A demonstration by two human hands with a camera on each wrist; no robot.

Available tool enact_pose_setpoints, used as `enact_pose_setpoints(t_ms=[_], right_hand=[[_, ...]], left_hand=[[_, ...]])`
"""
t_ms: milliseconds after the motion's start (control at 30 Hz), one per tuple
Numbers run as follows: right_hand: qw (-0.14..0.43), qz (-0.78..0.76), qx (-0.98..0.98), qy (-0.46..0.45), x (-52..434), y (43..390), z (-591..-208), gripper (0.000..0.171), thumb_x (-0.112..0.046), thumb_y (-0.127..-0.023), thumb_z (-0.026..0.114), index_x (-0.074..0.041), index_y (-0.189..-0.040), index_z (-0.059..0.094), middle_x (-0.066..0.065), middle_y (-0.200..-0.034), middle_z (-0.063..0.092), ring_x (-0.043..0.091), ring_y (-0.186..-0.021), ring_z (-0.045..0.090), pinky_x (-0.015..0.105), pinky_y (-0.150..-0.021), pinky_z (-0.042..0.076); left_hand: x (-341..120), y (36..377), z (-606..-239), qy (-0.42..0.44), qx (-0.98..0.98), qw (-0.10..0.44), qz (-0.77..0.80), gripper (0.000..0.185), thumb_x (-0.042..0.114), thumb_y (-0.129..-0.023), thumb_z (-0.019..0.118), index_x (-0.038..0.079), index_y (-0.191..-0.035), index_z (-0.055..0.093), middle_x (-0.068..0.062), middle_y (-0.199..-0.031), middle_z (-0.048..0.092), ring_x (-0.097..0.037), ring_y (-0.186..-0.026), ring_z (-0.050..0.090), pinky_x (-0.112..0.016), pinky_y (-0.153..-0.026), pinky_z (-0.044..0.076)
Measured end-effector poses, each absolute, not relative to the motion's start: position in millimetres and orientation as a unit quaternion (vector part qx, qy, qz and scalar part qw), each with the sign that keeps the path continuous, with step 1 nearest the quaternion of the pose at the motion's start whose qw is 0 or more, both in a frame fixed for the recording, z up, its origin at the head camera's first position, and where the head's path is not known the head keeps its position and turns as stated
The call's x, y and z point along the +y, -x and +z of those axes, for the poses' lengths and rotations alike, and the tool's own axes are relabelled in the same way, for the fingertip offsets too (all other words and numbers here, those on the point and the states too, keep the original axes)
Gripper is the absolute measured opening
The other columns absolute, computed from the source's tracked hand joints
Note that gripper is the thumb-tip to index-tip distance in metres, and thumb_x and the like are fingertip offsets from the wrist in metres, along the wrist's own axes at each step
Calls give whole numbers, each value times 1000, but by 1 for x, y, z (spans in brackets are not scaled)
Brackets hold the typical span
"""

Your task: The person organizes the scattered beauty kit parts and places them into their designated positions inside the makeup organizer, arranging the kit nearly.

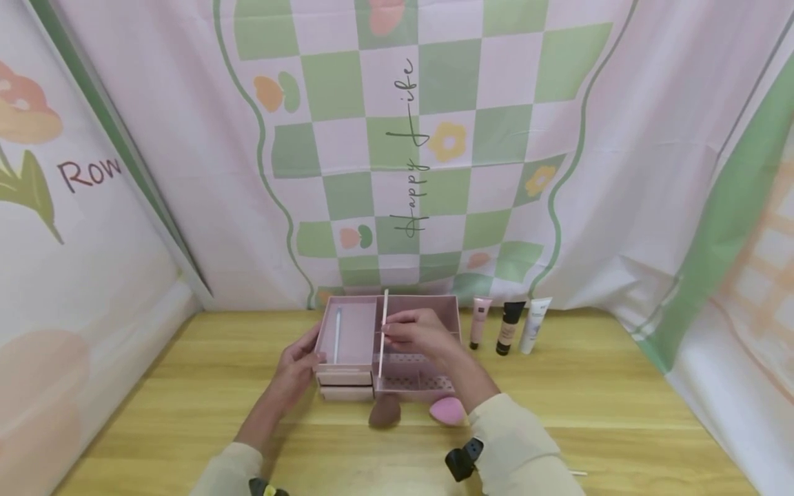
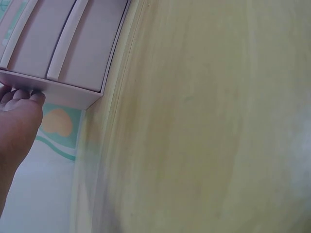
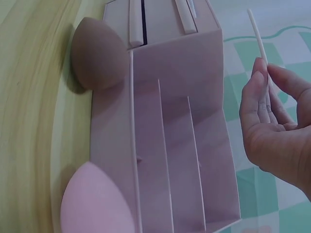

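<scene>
A pink organizer box (image 1: 417, 395) with drawers at its left and open divided compartments at its right stands at the back of the table. My left hand (image 1: 296, 368) rests against the box's left side, its fingertips touching the side wall in the left wrist view. Above the box, my right hand (image 1: 423, 337) pinches a long thin white stick (image 3: 257, 34) between thumb and fingers, its kind unclear. Another thin pale stick (image 1: 338, 335) lies on the box's left top tray. In front of the box are a brown makeup sponge (image 1: 384, 412) and a pink makeup sponge (image 1: 447, 411).
Right of the box stand a pink tube (image 1: 479, 322), a black-and-beige tube (image 1: 509, 329) and a white tube (image 1: 535, 326). A short piece of a white stick (image 1: 578, 473) shows beside the right sleeve. A patterned curtain (image 1: 446, 179) hangs behind the wooden table (image 1: 620, 413).
</scene>
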State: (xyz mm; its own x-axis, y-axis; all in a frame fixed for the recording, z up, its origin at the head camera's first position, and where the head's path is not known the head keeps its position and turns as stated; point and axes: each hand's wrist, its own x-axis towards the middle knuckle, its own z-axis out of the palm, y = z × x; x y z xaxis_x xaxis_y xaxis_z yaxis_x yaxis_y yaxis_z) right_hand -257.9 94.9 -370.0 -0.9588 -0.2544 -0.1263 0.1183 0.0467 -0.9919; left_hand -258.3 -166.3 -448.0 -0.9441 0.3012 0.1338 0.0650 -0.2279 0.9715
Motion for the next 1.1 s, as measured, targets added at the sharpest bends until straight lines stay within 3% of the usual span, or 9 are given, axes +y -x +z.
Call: enact_pose_setpoints(t_ms=[300,567,867,1100], right_hand=[[137,-703,698,16,71,267,-366,34,-1,-86,65,14,-116,61,-4,-65,69,5,-61,65,15,-60,57],[125,-689,714,-11,55,275,-364,29,0,-84,68,10,-111,65,4,-74,73,7,-61,66,17,-60,58],[95,-684,722,-34,43,282,-362,28,6,-82,65,14,-110,65,13,-78,73,7,-56,62,21,-61,60],[94,-658,746,-40,37,287,-361,23,4,-82,67,10,-104,68,8,-74,70,7,-57,61,19,-59,59]], left_hand=[[-170,259,-448,-156,619,78,766,72,-4,-88,47,-3,-153,15,-20,-164,8,-38,-151,11,-12,-106,38],[-170,260,-449,-152,619,83,766,73,-3,-88,46,-3,-153,14,-20,-165,7,-36,-151,11,-13,-107,37],[-168,260,-450,-148,617,85,768,72,-4,-89,46,-3,-153,15,-19,-165,9,-36,-151,11,-12,-106,38],[-168,261,-450,-143,617,83,769,71,-3,-89,46,-2,-153,16,-20,-165,10,-34,-151,12,-10,-106,37]])
